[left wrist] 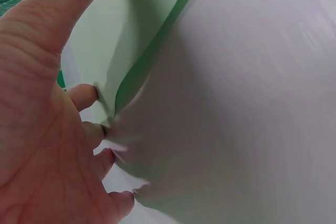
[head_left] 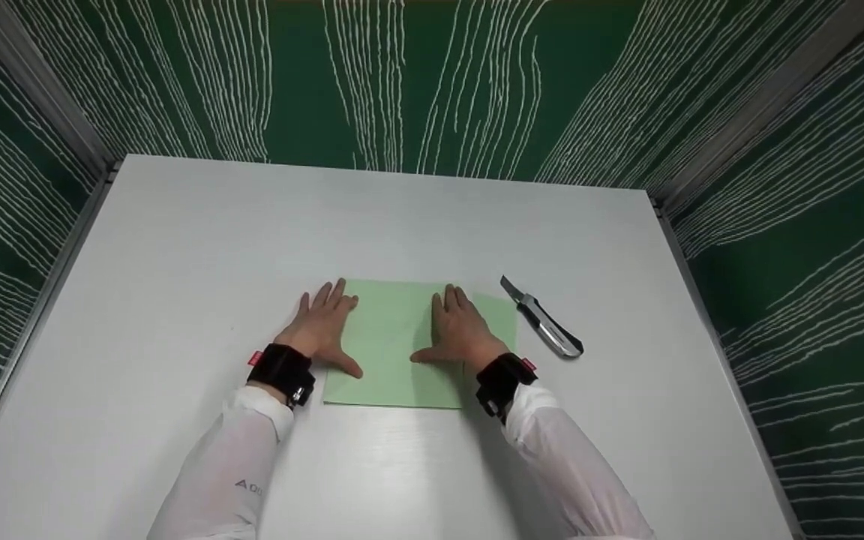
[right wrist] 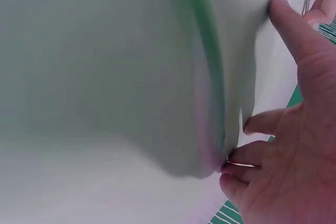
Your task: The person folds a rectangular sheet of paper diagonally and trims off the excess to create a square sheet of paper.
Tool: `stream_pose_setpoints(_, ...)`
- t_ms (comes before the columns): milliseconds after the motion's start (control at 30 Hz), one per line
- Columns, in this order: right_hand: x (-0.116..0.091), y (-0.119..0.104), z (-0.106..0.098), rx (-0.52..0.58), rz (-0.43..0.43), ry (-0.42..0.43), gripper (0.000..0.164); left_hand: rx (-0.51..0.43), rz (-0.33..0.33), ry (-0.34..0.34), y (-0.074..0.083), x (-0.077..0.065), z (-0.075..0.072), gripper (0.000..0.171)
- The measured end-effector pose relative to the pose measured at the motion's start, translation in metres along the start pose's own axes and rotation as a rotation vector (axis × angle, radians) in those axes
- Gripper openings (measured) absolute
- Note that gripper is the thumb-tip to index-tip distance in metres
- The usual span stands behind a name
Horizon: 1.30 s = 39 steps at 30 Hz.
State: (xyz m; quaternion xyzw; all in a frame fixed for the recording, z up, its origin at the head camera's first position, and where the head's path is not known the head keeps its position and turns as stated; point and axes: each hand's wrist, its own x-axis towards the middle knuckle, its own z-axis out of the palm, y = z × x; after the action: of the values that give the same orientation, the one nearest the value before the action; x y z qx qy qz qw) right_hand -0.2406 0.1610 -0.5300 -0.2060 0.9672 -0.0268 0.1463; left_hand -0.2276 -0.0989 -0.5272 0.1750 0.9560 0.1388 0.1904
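A light green sheet of paper [head_left: 387, 330] lies on the white table, with a strip of it or a second layer showing past my right hand. My left hand [head_left: 319, 326] rests at the paper's left edge, fingers extended and thumb spread onto the sheet. On the paper's right part lies my right hand [head_left: 462, 330], its fingers pointing away and its thumb toward the left. In the left wrist view, my fingertips touch near the edge of the paper [left wrist: 152, 40], which stands slightly off the table. The right wrist view shows fingertips against a curved edge of the paper [right wrist: 239, 72].
To the right of the paper lies a utility knife [head_left: 550, 326] with its blade out, pointing away and left. The white table [head_left: 402, 217] ends at green walls [head_left: 297, 82] with white wavy lines. Grey metal posts [head_left: 777, 97] stand at the back corners.
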Motion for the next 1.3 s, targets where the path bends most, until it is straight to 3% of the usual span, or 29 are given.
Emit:
stream_pose_setpoints(267,0.0,0.004,-0.006,-0.074,-0.02,-0.061,0.125,-0.009,-0.009,-0.004,0.0,0.001,0.0,0.131)
stream_pose_setpoints(500,-0.002,0.007,-0.005,-0.087,-0.028,-0.081,0.127,0.075,-0.026,-0.042,0.011,0.001,-0.004,0.133)
stream_pose_setpoints(600,-0.002,0.007,-0.004,-0.076,-0.022,-0.091,0.128,0.092,0.023,-0.051,0.018,-0.001,-0.002,0.12)
stream_pose_setpoints(733,-0.001,0.006,-0.004,-0.078,-0.013,-0.102,0.128,0.033,0.129,-0.065,0.024,-0.007,0.002,0.091)
stream_pose_setpoints(833,-0.002,0.004,-0.003,-0.086,-0.025,-0.09,0.125,0.006,0.151,-0.078,0.025,-0.01,0.003,0.083)
stream_pose_setpoints(1100,-0.006,-0.001,0.0,-0.064,-0.139,-0.021,0.104,-0.011,0.12,-0.082,0.023,-0.011,0.002,0.097)
stream_pose_setpoints(1300,-0.01,0.004,-0.003,-0.027,-0.133,-0.066,0.102,-0.034,0.076,-0.051,0.019,-0.009,0.0,0.114)
